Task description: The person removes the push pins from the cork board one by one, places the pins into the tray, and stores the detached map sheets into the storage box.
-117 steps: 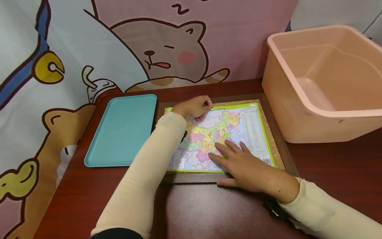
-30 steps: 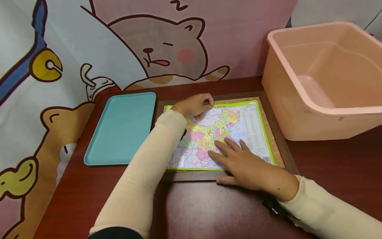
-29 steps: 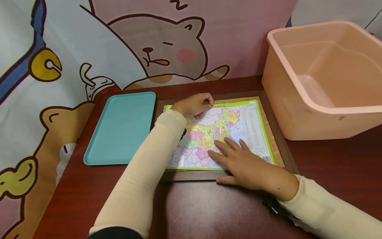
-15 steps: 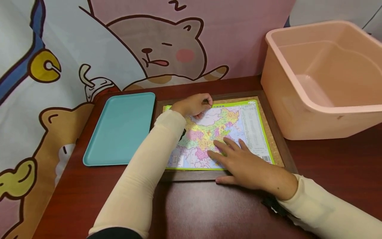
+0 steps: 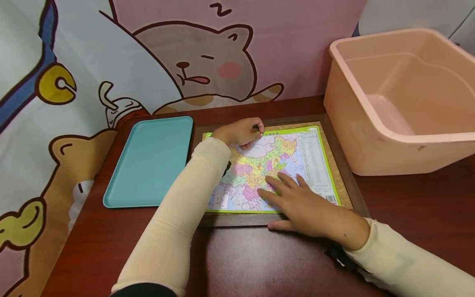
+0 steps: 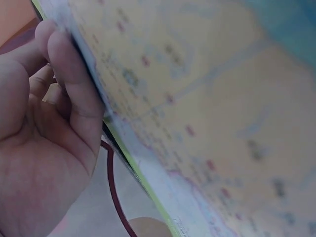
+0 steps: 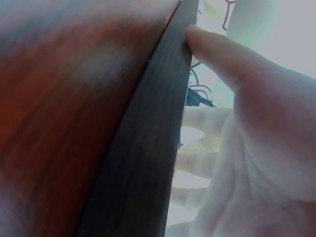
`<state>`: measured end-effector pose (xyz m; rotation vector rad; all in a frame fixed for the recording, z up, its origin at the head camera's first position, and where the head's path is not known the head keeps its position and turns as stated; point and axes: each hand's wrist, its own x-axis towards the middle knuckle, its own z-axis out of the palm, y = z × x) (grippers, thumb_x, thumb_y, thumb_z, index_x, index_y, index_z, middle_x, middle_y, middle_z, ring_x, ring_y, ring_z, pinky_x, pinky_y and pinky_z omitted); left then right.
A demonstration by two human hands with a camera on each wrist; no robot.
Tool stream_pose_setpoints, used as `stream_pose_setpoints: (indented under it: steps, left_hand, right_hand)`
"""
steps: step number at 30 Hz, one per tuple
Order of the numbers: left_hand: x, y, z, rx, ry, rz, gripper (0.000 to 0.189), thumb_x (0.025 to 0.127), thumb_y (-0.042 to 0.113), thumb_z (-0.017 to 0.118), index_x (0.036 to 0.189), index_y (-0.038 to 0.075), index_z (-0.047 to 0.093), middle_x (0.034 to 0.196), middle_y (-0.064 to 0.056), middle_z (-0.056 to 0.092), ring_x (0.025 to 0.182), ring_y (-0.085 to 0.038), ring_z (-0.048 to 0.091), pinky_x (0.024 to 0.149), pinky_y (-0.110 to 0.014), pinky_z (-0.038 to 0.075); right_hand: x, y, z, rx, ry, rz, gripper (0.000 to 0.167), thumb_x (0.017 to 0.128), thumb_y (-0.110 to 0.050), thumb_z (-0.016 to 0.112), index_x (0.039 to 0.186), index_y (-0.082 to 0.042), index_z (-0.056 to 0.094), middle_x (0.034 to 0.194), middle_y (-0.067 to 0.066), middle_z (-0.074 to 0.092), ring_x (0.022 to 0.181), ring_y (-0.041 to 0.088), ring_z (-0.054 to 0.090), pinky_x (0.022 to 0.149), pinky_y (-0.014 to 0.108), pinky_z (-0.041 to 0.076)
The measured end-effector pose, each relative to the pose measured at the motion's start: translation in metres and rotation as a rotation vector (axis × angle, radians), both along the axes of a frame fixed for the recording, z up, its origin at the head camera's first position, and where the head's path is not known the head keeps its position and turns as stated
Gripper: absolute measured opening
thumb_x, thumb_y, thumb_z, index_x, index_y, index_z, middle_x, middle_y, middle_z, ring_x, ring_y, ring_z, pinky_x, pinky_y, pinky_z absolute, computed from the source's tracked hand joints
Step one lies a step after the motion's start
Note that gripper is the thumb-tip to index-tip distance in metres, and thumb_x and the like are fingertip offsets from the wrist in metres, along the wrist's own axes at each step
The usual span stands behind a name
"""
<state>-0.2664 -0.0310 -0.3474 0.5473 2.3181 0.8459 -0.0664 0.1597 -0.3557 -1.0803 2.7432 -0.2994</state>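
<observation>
A map of China with a lime-green border (image 5: pixel 254 169) lies on a cork board (image 5: pixel 343 198) with a brown wooden frame (image 5: pixel 237 221). At the map's top edge, near its middle, my left hand (image 5: pixel 241 131) pinches with thumb and forefinger. What it pinches is a tiny pale, pin-like thing, nearly hidden by the fingertips. Over the lower right of the map my right hand (image 5: pixel 302 204) rests with fingers spread flat. Its thumb lies on the frame's near edge, as the right wrist view also shows. The left forearm covers the map's left part.
Left of the board lies a teal tray (image 5: pixel 152 161) on the dark red table (image 5: pixel 241 264). A large pink plastic bin (image 5: pixel 404 159) stands to the right. Behind the table hangs a cartoon-printed cloth (image 5: pixel 148 53).
The tiny pale thing showed more at the left fingertips about four seconds ago. Both hands keep nearly the same places; the head view has shifted slightly.
</observation>
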Motion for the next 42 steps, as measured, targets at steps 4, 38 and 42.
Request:
stream_pose_setpoints:
  steps: [4, 38, 42]
  left_hand:
    - [-0.0009, 0.0018, 0.0015, -0.001, 0.007, 0.003, 0.016, 0.104, 0.018, 0.053, 0.119, 0.011, 0.05, 0.075, -0.004, 0.045, 0.065, -0.02, 0.051, 0.063, -0.029, 0.049]
    - [0.0019, 0.0029, -0.001, -0.059, 0.071, -0.037, 0.014, 0.107, 0.025, 0.049, 0.117, 0.014, 0.049, 0.075, -0.003, 0.046, 0.062, -0.017, 0.049, 0.061, -0.028, 0.047]
    - [0.0036, 0.0011, -0.0025, -0.056, 0.075, -0.041, 0.016, 0.107, 0.024, 0.049, 0.118, 0.013, 0.049, 0.08, -0.005, 0.049, 0.063, -0.017, 0.051, 0.062, -0.028, 0.048]
  right_hand:
    - [-0.0003, 0.0004, 0.0005, 0.0, 0.008, -0.003, 0.074, 0.089, -0.057, 0.068, 0.15, -0.019, 0.046, 0.157, 0.017, 0.038, 0.144, 0.049, 0.033, 0.103, 0.076, 0.033]
    - [0.0019, 0.002, 0.002, -0.022, -0.025, -0.005, 0.073, 0.09, -0.055, 0.068, 0.15, -0.019, 0.046, 0.157, 0.018, 0.037, 0.145, 0.049, 0.031, 0.104, 0.076, 0.031]
    - [0.0026, 0.0015, 0.0006, -0.016, -0.044, -0.005, 0.074, 0.09, -0.055, 0.067, 0.151, -0.019, 0.045, 0.158, 0.018, 0.036, 0.146, 0.05, 0.029, 0.104, 0.077, 0.03]
